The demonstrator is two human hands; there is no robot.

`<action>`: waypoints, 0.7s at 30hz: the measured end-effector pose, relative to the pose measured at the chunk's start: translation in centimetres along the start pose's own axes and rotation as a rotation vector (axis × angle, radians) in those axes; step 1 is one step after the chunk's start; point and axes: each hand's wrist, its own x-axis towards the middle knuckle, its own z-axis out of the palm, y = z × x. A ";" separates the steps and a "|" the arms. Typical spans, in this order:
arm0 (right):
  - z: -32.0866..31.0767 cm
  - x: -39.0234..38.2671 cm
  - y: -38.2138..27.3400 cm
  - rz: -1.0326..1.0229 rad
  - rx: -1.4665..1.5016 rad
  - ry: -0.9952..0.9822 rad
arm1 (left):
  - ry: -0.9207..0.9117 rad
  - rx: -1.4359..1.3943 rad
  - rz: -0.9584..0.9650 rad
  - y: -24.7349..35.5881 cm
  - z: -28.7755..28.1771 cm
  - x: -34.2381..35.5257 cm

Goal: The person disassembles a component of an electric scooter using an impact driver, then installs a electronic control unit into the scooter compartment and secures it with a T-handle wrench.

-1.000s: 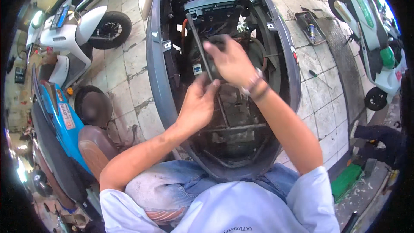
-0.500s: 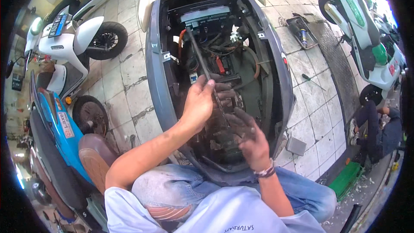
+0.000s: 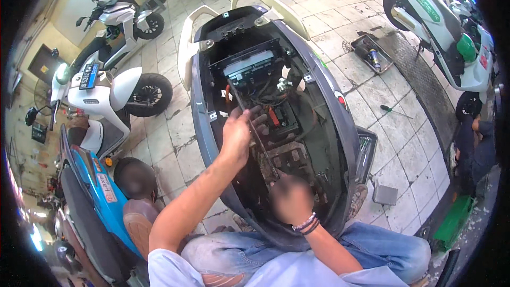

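Observation:
A long thin dark rod (image 3: 265, 153) slants through the opened body of a grey scooter (image 3: 201, 133). My left hand (image 3: 237, 135) grips it near its middle, with thumb and fingers closed round it. Its far end reaches up beside a silver-topped electrical unit (image 3: 249, 65). At the rod's lower end is my right hand (image 3: 293, 199), wearing dark bracelets; a blur covers its fingers, so their grip does not show. Under the rod, inside the frame, are dark cables (image 3: 265, 93) and a black battery with a red part (image 3: 274, 117).
White scooters (image 3: 127, 81) and a blue one (image 3: 101, 183) stand at the left. On the tiled floor at right are a tray with a can (image 3: 374, 58), a screwdriver (image 3: 390, 109), a grey block (image 3: 385, 194) and an open tool case (image 3: 365, 151). A person (image 3: 475, 151) sits at far right.
My right hand, open with spread fingers before, has come down to the rod's lower end. My left hand keeps its hold on the rod. The view has shifted, showing more of the room behind.

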 end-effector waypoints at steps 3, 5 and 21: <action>0.4 -0.3 0.7 0.033 0.017 -0.034 | 0.048 -0.001 -0.029 -0.5 -0.1 0.8; 0.7 -0.3 1.0 0.041 0.018 -0.028 | 0.052 -0.023 -0.058 -1.4 -0.8 1.6; 2.2 -1.4 0.3 0.312 0.187 0.100 | 0.056 -0.094 -0.061 -0.6 -0.1 1.1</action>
